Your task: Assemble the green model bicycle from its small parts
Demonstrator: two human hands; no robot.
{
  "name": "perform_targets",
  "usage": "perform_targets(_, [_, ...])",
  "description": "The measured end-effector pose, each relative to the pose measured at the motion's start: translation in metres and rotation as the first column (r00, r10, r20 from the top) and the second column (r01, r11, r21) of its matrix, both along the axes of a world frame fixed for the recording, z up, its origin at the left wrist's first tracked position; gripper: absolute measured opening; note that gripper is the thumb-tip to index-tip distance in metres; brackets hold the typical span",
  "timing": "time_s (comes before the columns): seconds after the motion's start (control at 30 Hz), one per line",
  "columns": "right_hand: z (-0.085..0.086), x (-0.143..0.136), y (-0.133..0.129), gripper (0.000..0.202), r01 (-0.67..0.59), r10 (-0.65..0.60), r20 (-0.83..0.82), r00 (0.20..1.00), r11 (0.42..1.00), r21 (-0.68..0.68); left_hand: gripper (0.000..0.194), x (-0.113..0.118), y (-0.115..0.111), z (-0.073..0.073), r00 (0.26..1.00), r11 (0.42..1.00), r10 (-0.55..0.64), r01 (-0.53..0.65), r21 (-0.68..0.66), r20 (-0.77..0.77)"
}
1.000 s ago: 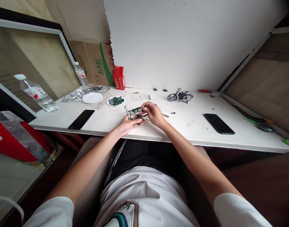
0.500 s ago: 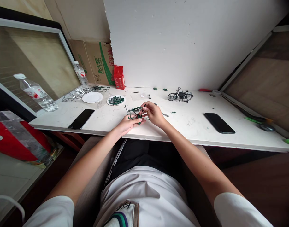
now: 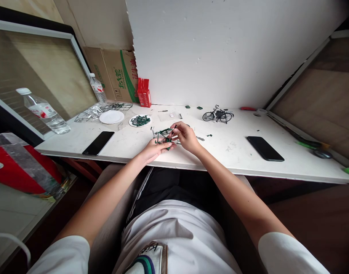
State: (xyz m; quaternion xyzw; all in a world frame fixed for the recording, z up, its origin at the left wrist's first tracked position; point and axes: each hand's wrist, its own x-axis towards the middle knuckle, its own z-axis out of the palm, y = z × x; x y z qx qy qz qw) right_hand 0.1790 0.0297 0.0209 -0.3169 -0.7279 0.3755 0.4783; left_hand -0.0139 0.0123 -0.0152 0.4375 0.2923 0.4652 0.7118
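A green model bicycle (image 3: pixel 164 132), partly built, lies on its side above the front of the table. My left hand (image 3: pixel 154 150) holds it from below, thumb and fingers closed on its frame. My right hand (image 3: pixel 186 137) is at the bicycle's right end, thumb and forefinger pinched together. A small dark piece shows at those fingertips, too small to name, and the fingers hide part of the bicycle. Behind the hands, a small white plate (image 3: pixel 131 122) bears a heap of green plastic parts (image 3: pixel 140 120). A finished black model bicycle (image 3: pixel 218 114) stands farther back on the right.
On the white table (image 3: pixel 220 152) lie one phone (image 3: pixel 98 143) at left and another phone (image 3: pixel 265 148) at right. Left and back are a water bottle (image 3: pixel 45 112), a white plate (image 3: pixel 111 117), part frames (image 3: pixel 117 107) and a red box (image 3: pixel 144 93). Small loose parts (image 3: pixel 200 138) lie right of my hands.
Both hands and the green bicycle stay almost in place. The right fingertips have shifted very slightly at the bicycle's right end.
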Motion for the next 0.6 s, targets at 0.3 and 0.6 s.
perform_targets(0.3, [0.0033,0.0015,-0.0034,0.042,-0.018,0.014,0.049,0.999,0.996,0.085,0.032,-0.0003,0.0009,-0.0021,1.0,1.0,0.001,-0.001,0.006,0.0])
perform_targets(0.6, [0.0013,0.0001,-0.0053,0.037,0.132,-0.154,0.058,0.986,0.953,0.274,0.035,0.0002,0.0,-0.0009,1.0,1.0,0.006,-0.007,0.012,0.013])
